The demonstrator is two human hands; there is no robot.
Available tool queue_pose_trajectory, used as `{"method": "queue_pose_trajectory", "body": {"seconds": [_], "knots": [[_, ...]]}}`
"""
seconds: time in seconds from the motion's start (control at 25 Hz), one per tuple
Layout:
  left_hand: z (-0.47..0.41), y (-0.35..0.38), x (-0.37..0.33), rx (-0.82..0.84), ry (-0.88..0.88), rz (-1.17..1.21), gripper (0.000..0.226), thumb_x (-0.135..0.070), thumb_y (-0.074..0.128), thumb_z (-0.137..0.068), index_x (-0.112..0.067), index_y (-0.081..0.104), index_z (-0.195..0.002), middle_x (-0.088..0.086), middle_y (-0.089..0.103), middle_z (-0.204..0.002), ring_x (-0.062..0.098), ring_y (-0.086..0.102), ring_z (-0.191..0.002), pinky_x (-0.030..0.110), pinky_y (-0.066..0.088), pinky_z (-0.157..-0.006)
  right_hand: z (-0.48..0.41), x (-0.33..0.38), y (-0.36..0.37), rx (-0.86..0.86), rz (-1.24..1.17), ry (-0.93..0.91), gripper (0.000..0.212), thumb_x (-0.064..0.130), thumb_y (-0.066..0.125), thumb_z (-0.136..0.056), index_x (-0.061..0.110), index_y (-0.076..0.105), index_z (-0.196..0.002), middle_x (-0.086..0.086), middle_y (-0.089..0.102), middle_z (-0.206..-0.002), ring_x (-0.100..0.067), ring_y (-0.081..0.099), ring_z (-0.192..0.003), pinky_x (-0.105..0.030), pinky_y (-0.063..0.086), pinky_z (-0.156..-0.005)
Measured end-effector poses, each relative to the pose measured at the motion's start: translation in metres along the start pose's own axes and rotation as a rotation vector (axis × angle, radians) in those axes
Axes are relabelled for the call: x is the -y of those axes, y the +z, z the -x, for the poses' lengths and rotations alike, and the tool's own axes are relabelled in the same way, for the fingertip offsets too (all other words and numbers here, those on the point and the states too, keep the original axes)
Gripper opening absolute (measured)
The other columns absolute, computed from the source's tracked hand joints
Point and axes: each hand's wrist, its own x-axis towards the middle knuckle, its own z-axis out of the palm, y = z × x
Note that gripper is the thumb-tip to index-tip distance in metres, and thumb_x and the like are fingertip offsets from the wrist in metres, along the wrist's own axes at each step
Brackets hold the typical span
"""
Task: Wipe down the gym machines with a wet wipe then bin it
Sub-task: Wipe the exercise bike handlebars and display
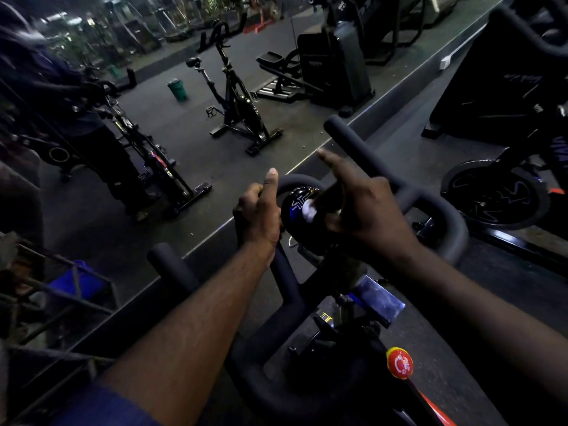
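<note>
I stand over a black spin bike. Its padded handlebars [428, 207] loop around a small glossy console [293, 207] at the centre. My left hand [258, 212] grips the left side of the handlebar loop, thumb pointing up. My right hand [362, 207] pinches a crumpled white wet wipe [309, 211] and presses it against the console's face, with the index finger sticking out forward. A green bin [177, 90] stands on the floor further back, left of centre.
A mirror wall ahead reflects the gym: another spin bike [236, 109], a stepper machine [335, 66] and a person [89, 124] standing by a bike at left. A red resistance knob [399, 363] sits below the handlebars. A metal rack [46, 302] stands at lower left.
</note>
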Motion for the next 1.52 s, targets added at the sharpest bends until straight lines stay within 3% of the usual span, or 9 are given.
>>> {"method": "queue_pose_trajectory", "body": {"seconds": [0.16, 0.36, 0.52, 0.72, 0.92, 1.2, 1.32, 1.44, 1.52], "knots": [[0.001, 0.0, -0.002, 0.005, 0.014, 0.004, 0.052, -0.058, 0.054, -0.102, -0.016, 0.065, -0.074, -0.015, 0.059, -0.05, -0.002, 0.05, -0.046, 0.028, 0.04, -0.057, -0.007, 0.003, -0.01, 0.01, -0.058, 0.02, 0.088, 0.007, 0.082, -0.074, 0.018, 0.046, -0.153, 0.001, 0.078, -0.087, -0.006, 0.07, -0.079, -0.02, 0.054, -0.077], [0.003, -0.001, -0.004, 0.017, 0.017, 0.001, 0.054, -0.056, 0.052, -0.103, -0.01, 0.067, -0.079, -0.01, 0.056, -0.048, -0.001, 0.049, -0.043, 0.025, 0.041, -0.051, -0.009, 0.001, -0.013, 0.024, -0.161, -0.049, 0.073, 0.0, 0.081, -0.073, 0.02, 0.06, -0.14, 0.009, 0.076, -0.08, 0.004, 0.071, -0.074, -0.017, 0.054, -0.071], [0.008, -0.001, -0.01, -0.007, -0.037, 0.078, 0.05, -0.052, 0.05, -0.106, -0.012, 0.065, -0.081, -0.004, 0.055, -0.057, -0.003, 0.051, -0.037, 0.013, 0.036, -0.038, -0.017, -0.003, -0.004, -0.117, -0.051, -0.154, 0.03, 0.022, 0.084, -0.081, 0.022, 0.081, -0.11, 0.004, 0.075, -0.102, -0.006, 0.071, -0.089, -0.017, 0.053, -0.079], [0.008, -0.005, -0.013, -0.021, -0.118, 0.185, 0.052, -0.053, 0.044, -0.108, -0.014, 0.067, -0.082, -0.008, 0.06, -0.045, -0.001, 0.054, -0.038, 0.027, 0.05, -0.051, -0.005, 0.005, 0.012, 0.157, 0.199, -0.421, 0.039, 0.025, 0.071, -0.097, 0.008, 0.069, -0.132, -0.007, 0.063, -0.141, -0.017, 0.061, -0.126, -0.018, 0.041, -0.106], [0.004, -0.006, -0.004, 0.001, -0.103, 0.186, 0.054, -0.054, 0.045, -0.107, -0.008, 0.072, -0.099, -0.001, 0.059, -0.053, 0.008, 0.054, -0.04, 0.024, 0.041, -0.042, -0.009, -0.008, 0.006, 0.063, 0.012, 0.08, 0.043, 0.005, 0.065, -0.085, 0.019, 0.075, -0.125, 0.001, 0.073, -0.114, -0.013, 0.069, -0.102, -0.008, 0.044, -0.082], [-0.001, -0.002, 0.002, 0.021, -0.115, 0.284, 0.051, -0.058, 0.045, -0.105, -0.015, 0.068, -0.089, 0.004, 0.056, -0.054, 0.016, 0.052, -0.043, 0.028, 0.042, -0.045, -0.007, -0.025, 0.014, -0.031, -0.045, 0.374, 0.039, -0.006, 0.054, -0.084, 0.022, 0.077, -0.099, 0.013, 0.07, -0.072, 0.003, 0.057, -0.064, -0.02, 0.043, -0.066], [-0.009, -0.002, 0.007, 0.03, -0.16, 0.336, 0.067, -0.069, 0.038, -0.1, -0.01, 0.071, -0.095, 0.013, 0.065, -0.074, 0.021, 0.057, -0.057, 0.03, 0.044, -0.053, -0.023, 0.01, 0.023, -0.062, -0.17, 0.156, 0.026, 0.012, 0.06, -0.087, 0.022, 0.08, -0.101, 0.018, 0.075, -0.09, 0.005, 0.066, -0.086, -0.015, 0.048, -0.078], [-0.013, -0.006, 0.008, 0.058, -0.134, 0.246, 0.081, -0.067, 0.023, -0.105, -0.005, 0.074, -0.109, 0.013, 0.072, -0.105, 0.029, 0.066, -0.092, 0.032, 0.05, -0.077, -0.018, 0.019, 0.024, 0.242, 0.225, -0.543, 0.016, 0.012, 0.066, -0.088, 0.008, 0.078, -0.099, -0.006, 0.074, -0.111, -0.022, 0.063, -0.114, -0.034, 0.046, -0.107], [-0.01, -0.008, 0.007, 0.091, -0.115, 0.232, 0.088, -0.076, 0.017, -0.097, -0.011, 0.074, -0.116, 0.013, 0.073, -0.116, 0.032, 0.064, -0.112, 0.047, 0.048, -0.1, -0.028, 0.012, 0.017, 0.395, 0.465, -0.759, 0.014, 0.016, 0.068, -0.094, 0.01, 0.077, -0.103, -0.009, 0.071, -0.117, -0.026, 0.061, -0.119, -0.035, 0.042, -0.112]]}}
